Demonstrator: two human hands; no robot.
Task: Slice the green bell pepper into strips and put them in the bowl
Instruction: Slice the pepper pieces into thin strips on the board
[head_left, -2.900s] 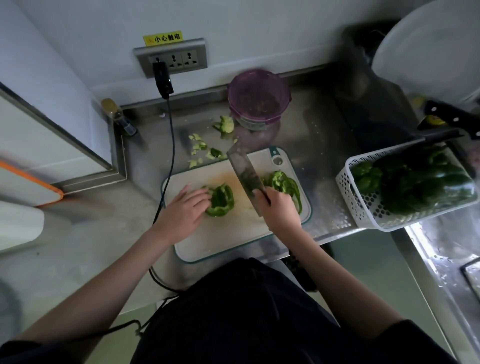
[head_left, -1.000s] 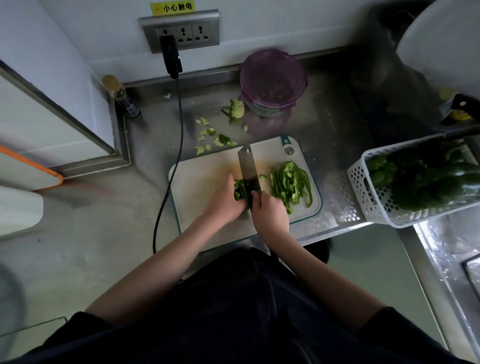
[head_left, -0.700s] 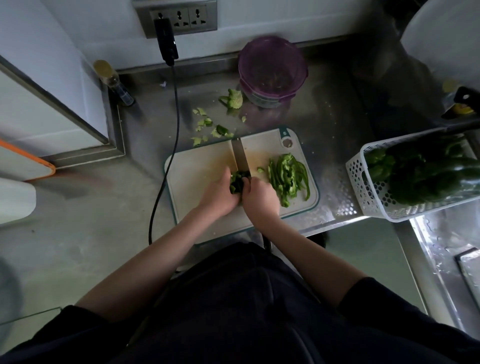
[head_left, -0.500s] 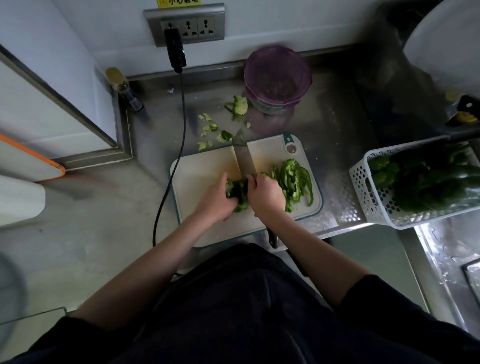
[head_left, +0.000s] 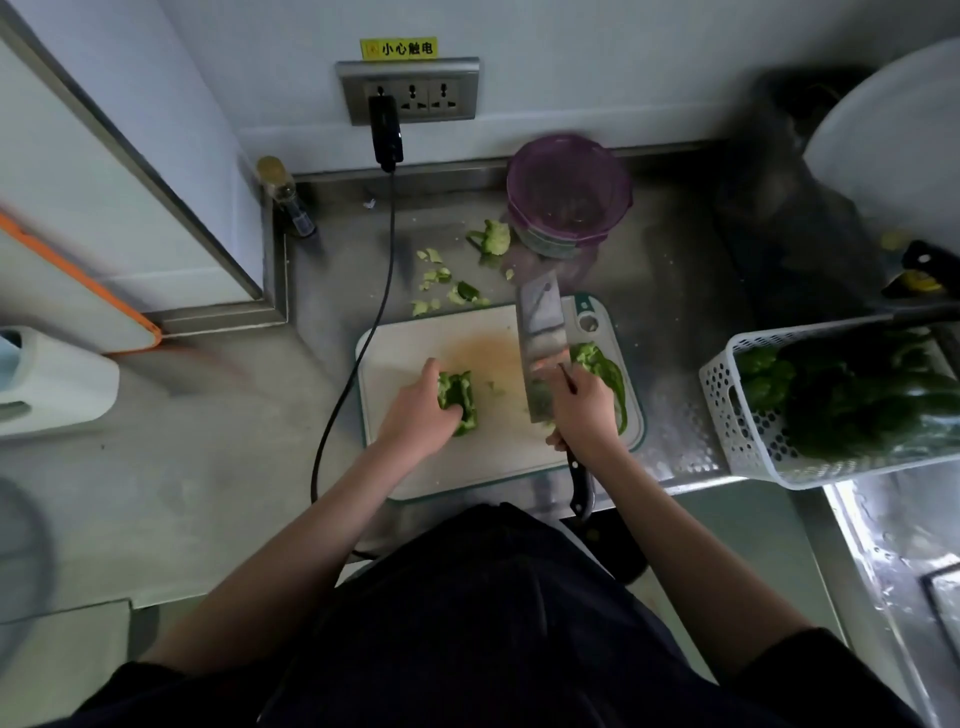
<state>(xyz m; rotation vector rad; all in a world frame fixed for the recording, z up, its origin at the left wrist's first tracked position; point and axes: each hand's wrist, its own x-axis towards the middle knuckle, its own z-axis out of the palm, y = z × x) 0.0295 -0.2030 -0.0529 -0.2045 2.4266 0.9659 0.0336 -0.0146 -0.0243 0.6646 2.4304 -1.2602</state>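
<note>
Your left hand (head_left: 415, 421) is gripping pepper (head_left: 458, 399) mid-board (head_left: 415, 338), fingers curling round it, pinning it for slicing. Your right hand (head_left: 587, 410) is gripping cleaver (head_left: 540, 343), blade lying between pepper and strips (head_left: 605, 371), likely keeping cut pile apart. Bowl (head_left: 569, 195) is waiting on tabletop (head_left: 208, 415) beyond board, near enough for transfer.

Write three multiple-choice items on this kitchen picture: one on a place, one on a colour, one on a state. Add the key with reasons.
1. The cut strips lie where?
A. in the bowl
B. on the board, right of the knife
C. in the basket

2. The bowl is
A. purple
B. white
C. orange

3. The right hand
A. hangs empty
B. presses the board
C. grips the knife

Key: B, the strips sit on the cutting board beside the blade; A, its rim is purple; C, its fingers wrap the handle.
</note>
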